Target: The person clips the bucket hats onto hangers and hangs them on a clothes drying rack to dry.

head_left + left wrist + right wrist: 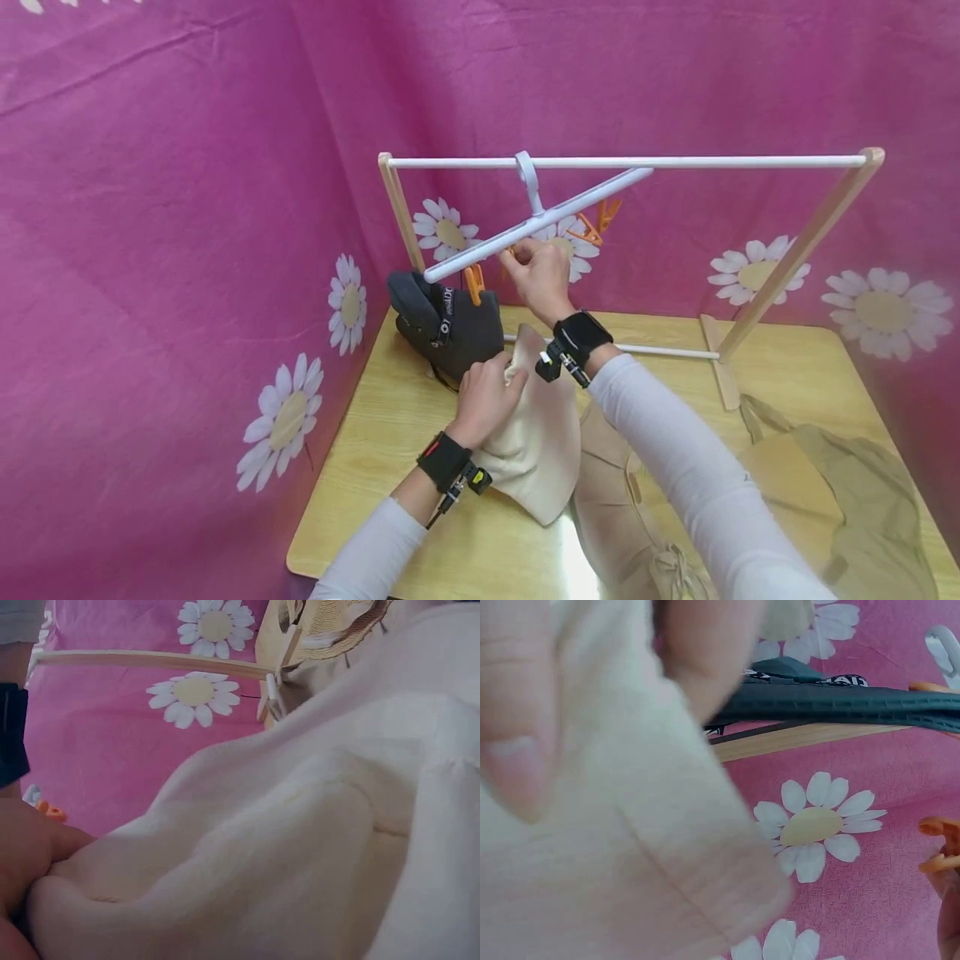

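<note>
In the head view my left hand (487,400) pinches the upper part of a cream cloth (536,442), which hangs down towards the table. Higher up, my right hand (543,275) grips an orange clip (511,250) just below the white hanger (536,223); the fingers cover most of it. Two more orange clips (594,232) dangle on the hanger's right arm, and another orange clip (474,283) is on its left. The right wrist view shows the cream cloth (652,840) close up, with the clip (941,844) in my fingers at its right edge.
The hanger hooks over the white rod (697,162) of a wooden-ended rack. A dark grey fabric item (468,333) with a lettered strap stands behind my left hand. A beige garment (611,500) and an olive cloth piece (862,492) lie on the table (360,483). A straw hat (330,634) appears in the left wrist view.
</note>
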{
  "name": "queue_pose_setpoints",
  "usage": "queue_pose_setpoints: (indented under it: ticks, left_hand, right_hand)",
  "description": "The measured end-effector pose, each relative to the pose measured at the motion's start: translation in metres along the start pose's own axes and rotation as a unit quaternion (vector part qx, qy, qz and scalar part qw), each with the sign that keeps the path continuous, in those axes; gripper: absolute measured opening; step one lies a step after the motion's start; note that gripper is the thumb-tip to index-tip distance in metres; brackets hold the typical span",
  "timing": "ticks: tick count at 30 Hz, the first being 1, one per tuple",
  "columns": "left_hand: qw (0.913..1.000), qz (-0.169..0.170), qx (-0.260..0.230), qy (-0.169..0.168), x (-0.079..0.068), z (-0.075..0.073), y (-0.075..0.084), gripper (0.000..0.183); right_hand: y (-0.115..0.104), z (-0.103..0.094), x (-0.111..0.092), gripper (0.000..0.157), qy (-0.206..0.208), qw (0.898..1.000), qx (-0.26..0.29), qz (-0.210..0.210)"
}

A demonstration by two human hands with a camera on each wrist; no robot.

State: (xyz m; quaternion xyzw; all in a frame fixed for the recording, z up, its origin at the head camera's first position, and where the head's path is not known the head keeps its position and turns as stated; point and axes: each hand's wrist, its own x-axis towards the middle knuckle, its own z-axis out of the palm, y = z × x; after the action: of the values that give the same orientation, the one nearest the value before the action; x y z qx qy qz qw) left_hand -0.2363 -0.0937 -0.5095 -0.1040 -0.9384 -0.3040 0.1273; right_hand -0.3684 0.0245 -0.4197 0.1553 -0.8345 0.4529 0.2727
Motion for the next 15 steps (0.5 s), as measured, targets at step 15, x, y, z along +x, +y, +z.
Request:
queue_pose_setpoints:
  ticks: [15]
  left_hand:
    - [0.9978,-0.002,0.066,0.007,0.029,-0.021,0.033,0.029]
  right_hand:
    - [-0.007,-0.005,-0.002,0.03,0.0,1.0,-0.018,0.001]
